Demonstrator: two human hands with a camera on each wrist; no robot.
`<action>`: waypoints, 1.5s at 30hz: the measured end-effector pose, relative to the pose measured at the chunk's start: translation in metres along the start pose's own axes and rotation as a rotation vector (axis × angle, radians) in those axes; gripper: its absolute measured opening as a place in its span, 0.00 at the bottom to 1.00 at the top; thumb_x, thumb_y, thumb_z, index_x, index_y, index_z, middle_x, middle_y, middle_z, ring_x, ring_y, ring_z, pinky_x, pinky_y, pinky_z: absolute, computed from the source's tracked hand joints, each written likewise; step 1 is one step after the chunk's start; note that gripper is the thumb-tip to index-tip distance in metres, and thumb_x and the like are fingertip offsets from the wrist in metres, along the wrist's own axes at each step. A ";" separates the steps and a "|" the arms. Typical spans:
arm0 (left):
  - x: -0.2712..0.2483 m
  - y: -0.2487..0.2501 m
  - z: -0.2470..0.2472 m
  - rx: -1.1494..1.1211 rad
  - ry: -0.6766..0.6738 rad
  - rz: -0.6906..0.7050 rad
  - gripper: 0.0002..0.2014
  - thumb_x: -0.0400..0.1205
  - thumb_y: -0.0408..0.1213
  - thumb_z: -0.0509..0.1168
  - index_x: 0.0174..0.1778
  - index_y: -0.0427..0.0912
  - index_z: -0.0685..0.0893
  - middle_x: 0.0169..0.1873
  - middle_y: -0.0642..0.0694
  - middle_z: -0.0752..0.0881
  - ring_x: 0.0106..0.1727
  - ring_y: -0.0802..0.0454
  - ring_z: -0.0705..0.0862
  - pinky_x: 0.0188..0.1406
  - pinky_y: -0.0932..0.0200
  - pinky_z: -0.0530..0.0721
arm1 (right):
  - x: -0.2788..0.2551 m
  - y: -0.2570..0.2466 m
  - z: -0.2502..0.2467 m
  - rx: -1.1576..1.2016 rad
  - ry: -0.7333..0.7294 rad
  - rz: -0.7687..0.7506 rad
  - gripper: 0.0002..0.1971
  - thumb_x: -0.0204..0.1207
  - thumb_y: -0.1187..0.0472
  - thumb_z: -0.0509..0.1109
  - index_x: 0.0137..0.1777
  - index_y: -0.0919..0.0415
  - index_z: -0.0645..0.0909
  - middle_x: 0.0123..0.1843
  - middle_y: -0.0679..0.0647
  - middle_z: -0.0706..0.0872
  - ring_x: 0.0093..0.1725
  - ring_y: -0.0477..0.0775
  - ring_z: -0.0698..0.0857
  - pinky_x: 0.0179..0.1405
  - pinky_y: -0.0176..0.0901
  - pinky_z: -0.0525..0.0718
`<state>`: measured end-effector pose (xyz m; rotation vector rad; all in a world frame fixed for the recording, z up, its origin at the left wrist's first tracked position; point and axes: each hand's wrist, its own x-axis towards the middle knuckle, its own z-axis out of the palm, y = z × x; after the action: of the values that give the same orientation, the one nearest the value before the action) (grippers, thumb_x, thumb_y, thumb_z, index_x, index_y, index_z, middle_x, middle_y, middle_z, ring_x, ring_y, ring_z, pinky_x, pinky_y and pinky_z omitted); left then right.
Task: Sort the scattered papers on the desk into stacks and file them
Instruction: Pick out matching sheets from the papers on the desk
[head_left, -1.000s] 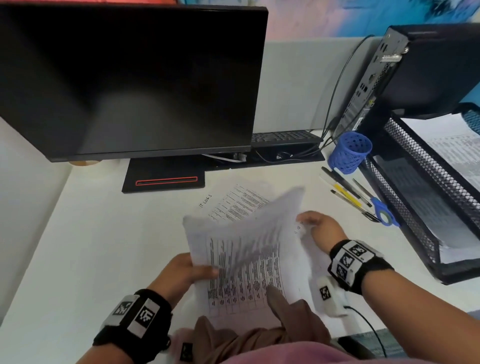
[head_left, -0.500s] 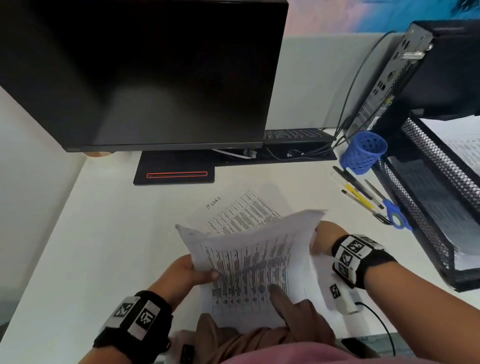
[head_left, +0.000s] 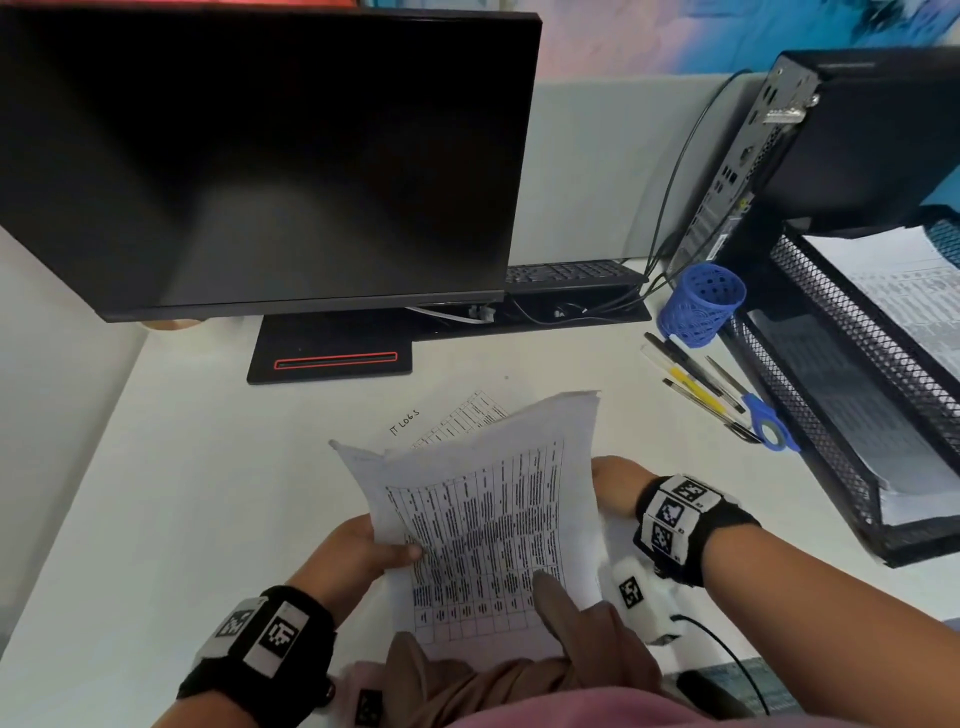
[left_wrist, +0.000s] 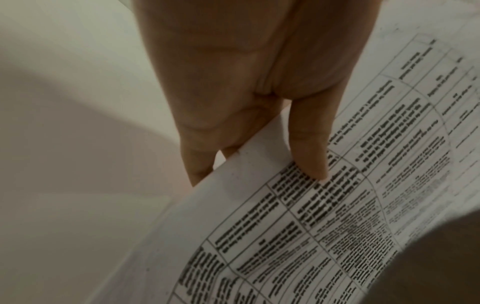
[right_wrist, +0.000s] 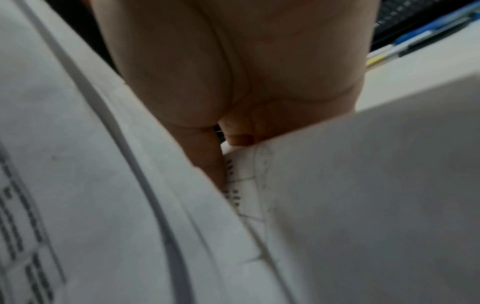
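A bundle of printed table sheets (head_left: 483, 525) stands tilted up off the desk in front of me. My left hand (head_left: 363, 551) pinches its left edge, thumb on the printed face and fingers behind, as the left wrist view shows on the sheet (left_wrist: 311, 216). My right hand (head_left: 610, 483) holds the right edge from behind; in the right wrist view its fingers (right_wrist: 210, 162) slip between the sheets (right_wrist: 130, 185). Another sheet marked "IT LOGS" (head_left: 447, 421) lies flat on the desk behind the bundle.
A black mesh filing tray (head_left: 852, 415) with papers stands at the right. Pens and blue scissors (head_left: 727, 400) lie beside a blue pen cup (head_left: 701, 304). A monitor (head_left: 260, 156) stands at the back, with a keyboard (head_left: 566, 273) and a computer case (head_left: 852, 140).
The loose top sheet that was swinging in my right hand has come down onto the bundle. Both hands now hold the sheets together, and my right hand has drawn nearer.
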<state>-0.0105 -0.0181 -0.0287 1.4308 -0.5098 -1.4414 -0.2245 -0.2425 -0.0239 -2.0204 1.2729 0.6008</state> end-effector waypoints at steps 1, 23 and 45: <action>0.000 -0.001 -0.001 -0.012 0.004 0.001 0.40 0.38 0.49 0.87 0.47 0.38 0.92 0.53 0.34 0.90 0.55 0.38 0.89 0.54 0.49 0.87 | -0.002 0.001 0.000 0.025 0.015 -0.024 0.16 0.81 0.57 0.61 0.62 0.64 0.82 0.61 0.57 0.84 0.58 0.56 0.81 0.57 0.41 0.76; 0.016 0.087 0.022 -0.104 0.439 0.377 0.21 0.84 0.31 0.63 0.73 0.48 0.75 0.62 0.50 0.87 0.65 0.49 0.84 0.67 0.42 0.79 | -0.044 -0.016 -0.018 0.930 0.218 -0.365 0.21 0.70 0.60 0.74 0.64 0.51 0.81 0.57 0.49 0.89 0.59 0.52 0.86 0.62 0.56 0.83; -0.014 0.135 0.070 0.251 0.447 0.683 0.45 0.60 0.44 0.80 0.73 0.56 0.69 0.57 0.55 0.82 0.56 0.63 0.84 0.49 0.66 0.86 | -0.104 -0.063 -0.072 0.971 0.781 -0.642 0.23 0.76 0.61 0.71 0.69 0.54 0.70 0.61 0.45 0.83 0.61 0.43 0.83 0.63 0.54 0.83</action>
<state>-0.0308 -0.0862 0.1071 1.5109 -0.8076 -0.5108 -0.2089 -0.2138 0.1135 -1.6232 0.8891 -1.0145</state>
